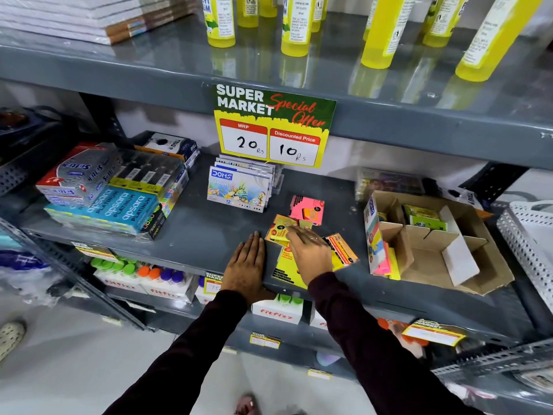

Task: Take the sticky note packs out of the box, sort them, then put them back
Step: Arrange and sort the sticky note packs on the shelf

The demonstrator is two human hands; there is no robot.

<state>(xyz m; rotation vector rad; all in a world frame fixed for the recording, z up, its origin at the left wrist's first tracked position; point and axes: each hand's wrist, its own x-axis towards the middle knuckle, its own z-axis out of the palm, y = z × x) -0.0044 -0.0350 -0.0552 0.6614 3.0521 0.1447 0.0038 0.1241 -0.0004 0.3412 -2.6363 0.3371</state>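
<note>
Several sticky note packs lie loose on the grey shelf (pixel 209 232): a pink pack (pixel 306 209) at the back, orange packs (pixel 279 227), a yellow pack (pixel 285 269) at the front edge and an orange pack (pixel 344 250) to the right. My right hand (pixel 309 254) rests on top of this pile, fingers spread and reaching onto an orange pack. My left hand (pixel 245 266) lies flat and empty on the shelf just left of the pile. The open cardboard box (pixel 466 265) stands to the right, with green packs (pixel 425 218) inside and pink and yellow notes (pixel 389 263) at its near left side.
A row of Doms oil pastel boxes (pixel 239 190) stands behind the pile. Apsara pencil boxes (pixel 119 208) are stacked at the left. A price sign (pixel 272 127) hangs from the shelf above, where yellow bottles (pixel 294 25) stand. A white perforated basket (pixel 529 235) is at the far right.
</note>
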